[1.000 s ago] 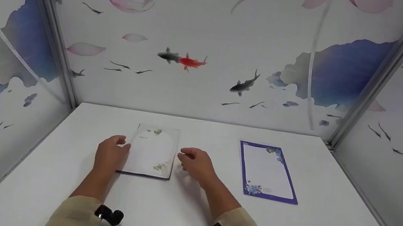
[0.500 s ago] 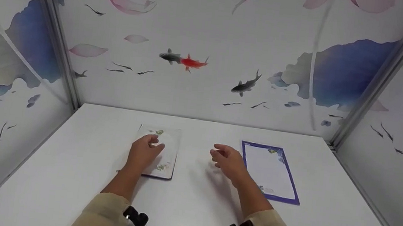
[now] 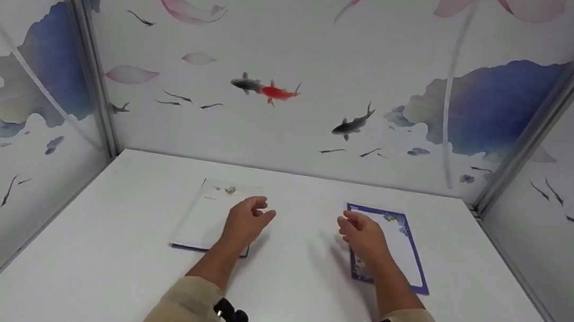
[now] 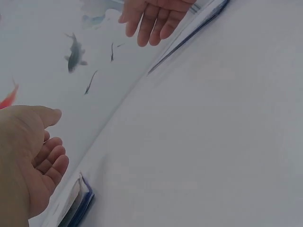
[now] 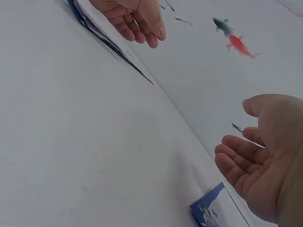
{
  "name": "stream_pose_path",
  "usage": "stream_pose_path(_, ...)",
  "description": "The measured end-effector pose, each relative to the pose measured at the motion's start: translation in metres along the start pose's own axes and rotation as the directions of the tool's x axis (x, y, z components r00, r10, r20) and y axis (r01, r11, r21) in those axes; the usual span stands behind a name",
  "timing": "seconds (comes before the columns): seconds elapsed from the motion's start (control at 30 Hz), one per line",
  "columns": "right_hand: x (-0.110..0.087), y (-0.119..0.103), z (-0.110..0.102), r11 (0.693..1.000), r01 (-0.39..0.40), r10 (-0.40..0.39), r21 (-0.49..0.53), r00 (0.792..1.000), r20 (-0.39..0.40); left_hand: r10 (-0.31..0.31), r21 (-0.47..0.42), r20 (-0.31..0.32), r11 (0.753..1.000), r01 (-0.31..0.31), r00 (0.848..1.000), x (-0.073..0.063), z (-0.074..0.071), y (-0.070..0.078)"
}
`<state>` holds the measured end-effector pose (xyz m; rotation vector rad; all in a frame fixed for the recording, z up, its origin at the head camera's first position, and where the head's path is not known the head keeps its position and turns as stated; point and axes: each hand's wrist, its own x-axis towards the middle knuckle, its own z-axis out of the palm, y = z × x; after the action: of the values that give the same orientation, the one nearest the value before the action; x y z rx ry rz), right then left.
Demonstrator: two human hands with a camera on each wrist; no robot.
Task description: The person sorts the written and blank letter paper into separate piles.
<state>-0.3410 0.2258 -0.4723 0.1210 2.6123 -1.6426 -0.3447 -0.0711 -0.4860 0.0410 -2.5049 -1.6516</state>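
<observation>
My left hand (image 3: 247, 223) hovers over the right edge of a thin white booklet or pad (image 3: 200, 221) with a flower print and a dark lower edge, hiding part of it. Above the left side of a purple-bordered sheet or pad (image 3: 405, 253) is my right hand (image 3: 367, 239), covering some of its flowers. Both hands are bare, with fingers loosely bent and nothing between them. The left wrist view has my left hand (image 4: 35, 165) apart from the table, palm turned inward. In the right wrist view my right hand (image 5: 260, 156) is likewise raised, thumb apart from the fingers.
A white table (image 3: 283, 299) carries both flat items, with a gap between them. Printed panels with fish and petals, such as the back wall (image 3: 289, 140), close off the back and both sides. Black clip-like devices (image 3: 232, 315) sit at both sleeve cuffs.
Both hands have moved right together, holding nothing. The left passed from the white pad's left side to its right edge; the right went from beside that pad to over the purple-bordered one.
</observation>
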Motion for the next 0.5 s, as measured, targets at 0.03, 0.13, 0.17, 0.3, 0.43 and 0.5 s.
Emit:
stream_pose_path(0.03, 0.000, 0.002, -0.004, 1.000, 0.002, -0.002, -0.011, 1.000, -0.003, 0.011, -0.002, -0.001, 1.000, -0.011, 1.000, 0.000, 0.004, 0.002)
stream_pose_path(0.13, -0.001, 0.007, -0.016, 0.999, -0.010, 0.009, -0.044, 1.000, -0.019, 0.045, -0.015, 0.005, 0.999, -0.045, 0.999, -0.002, 0.016, 0.007)
stream_pose_path(0.17, -0.002, 0.009, -0.019, 0.999, -0.017, 0.016, -0.051, 1.000, -0.025, 0.058, -0.019, 0.009, 0.998, -0.058, 0.998, -0.003, 0.020, 0.008)
stream_pose_path(0.3, -0.003, 0.015, -0.032, 0.998, -0.040, 0.038, -0.053, 0.998, -0.043, 0.102, -0.041, 0.028, 0.994, -0.101, 0.994, -0.005, 0.033, 0.015)
stream_pose_path(0.43, -0.003, 0.017, -0.036, 0.999, -0.035, 0.033, -0.033, 0.998, -0.049, 0.132, -0.039, 0.045, 0.991, -0.130, 0.990, -0.008, 0.042, 0.020)
stream_pose_path(0.5, -0.003, 0.017, -0.036, 0.999, -0.032, 0.031, -0.018, 0.998, -0.050, 0.135, -0.027, 0.047, 0.991, -0.133, 0.990, -0.009, 0.043, 0.022)
